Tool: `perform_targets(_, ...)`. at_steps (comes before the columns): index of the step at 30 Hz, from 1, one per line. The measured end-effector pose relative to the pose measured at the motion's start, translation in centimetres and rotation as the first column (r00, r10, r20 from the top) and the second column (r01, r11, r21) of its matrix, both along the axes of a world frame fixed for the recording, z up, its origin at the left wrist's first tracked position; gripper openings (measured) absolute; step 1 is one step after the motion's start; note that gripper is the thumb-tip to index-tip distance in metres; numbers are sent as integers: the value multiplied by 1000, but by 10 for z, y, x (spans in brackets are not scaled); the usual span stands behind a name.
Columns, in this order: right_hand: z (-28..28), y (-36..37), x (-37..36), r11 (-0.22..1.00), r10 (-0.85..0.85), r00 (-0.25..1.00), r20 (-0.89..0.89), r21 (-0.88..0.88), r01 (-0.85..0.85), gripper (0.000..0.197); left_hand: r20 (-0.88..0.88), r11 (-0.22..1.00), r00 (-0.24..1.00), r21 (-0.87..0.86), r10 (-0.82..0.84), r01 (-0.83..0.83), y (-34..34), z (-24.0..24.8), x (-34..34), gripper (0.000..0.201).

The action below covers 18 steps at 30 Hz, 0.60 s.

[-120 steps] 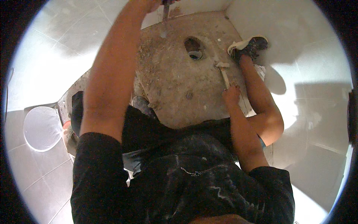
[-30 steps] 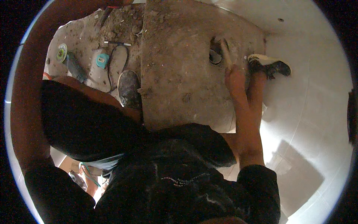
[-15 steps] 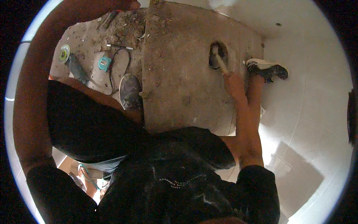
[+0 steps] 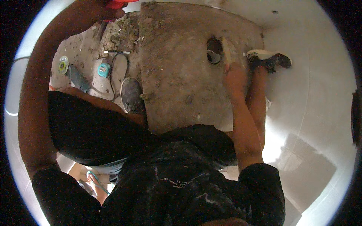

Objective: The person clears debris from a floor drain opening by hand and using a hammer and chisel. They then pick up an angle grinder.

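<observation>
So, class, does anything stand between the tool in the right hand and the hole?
Nothing visible does: the tool, gripped by the right hand, shows close beside the right edge of the hole, with no object between.

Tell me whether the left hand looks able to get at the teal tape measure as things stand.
Probably yes: the teal tape measure lies uncovered beside the angle grinder. The left hand seems to grip a red object, though, so it would likely need freeing first.

Small white lettering (image 4: pixel 177 183), curved, black shirt (image 4: pixel 139 197); unreadable
</observation>
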State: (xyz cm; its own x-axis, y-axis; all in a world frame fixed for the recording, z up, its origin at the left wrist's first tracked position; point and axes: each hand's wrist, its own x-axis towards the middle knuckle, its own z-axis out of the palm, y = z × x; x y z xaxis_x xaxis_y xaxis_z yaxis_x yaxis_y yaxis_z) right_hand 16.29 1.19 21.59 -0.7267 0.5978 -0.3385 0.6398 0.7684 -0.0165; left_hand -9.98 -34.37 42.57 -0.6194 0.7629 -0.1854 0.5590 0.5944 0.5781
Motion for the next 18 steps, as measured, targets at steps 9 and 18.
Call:
perform_targets(9, -19, -12, 7, 970, -233, 955, -185, -120, 214, 48, 73, 987, 994, 132, 82, -91, -28, -49, -24, 50)
perform_targets(18, -35, -12, 1, 924, -291, 910, -294, -333, 188, 38, 9, 993, 996, 73, 90, -90, -33, -42, -26, 48)
